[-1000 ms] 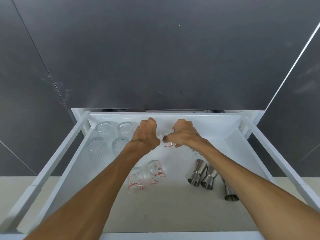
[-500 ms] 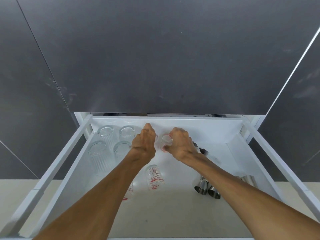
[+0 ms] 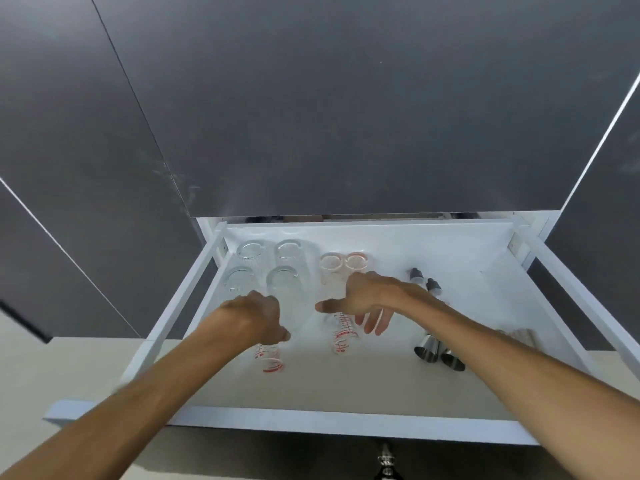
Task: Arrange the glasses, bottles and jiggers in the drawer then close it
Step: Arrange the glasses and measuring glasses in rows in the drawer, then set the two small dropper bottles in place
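So we've got the white drawer (image 3: 349, 422) pulled all the way out under dark grey cabinet fronts (image 3: 346, 116), looking down into it.

Back left corner: four ribbed clear glasses (image 3: 265, 268) upright in a 2x2 block, close together. Just to the right of those, two small measuring glasses w/ red markings (image 3: 342, 262) stand side by side at the back, rims nearly touching.

Our left hand (image 3: 254, 318) is curled loosely over the mid-left of the drawer, right above another red-marked measuring glass (image 3: 270, 360) that sits near the front. Fingers are bent down and hidden from us, so tbh we can't tell if it's actually got hold of the glass or is just over it.

Our right hand (image 3: 369, 303) is spread wide, thumb pointing left, fingers fanned down, nothing in it. It hovers over a fourth measuring glass (image 3: 343, 336), which stands just below the thumb. Looks apart from the hand, but it's blurry.

Right side: two dark-capped bottles (image 3: 425, 280) partly behind the right forearm, mid-back. Nearer the front, two steel jiggers (image 3: 438, 353) lie tipped on their sides, touching, mouths facing us. Something else metallic (image 3: 516, 336) peeks past the forearm further right, too hidden to ID.
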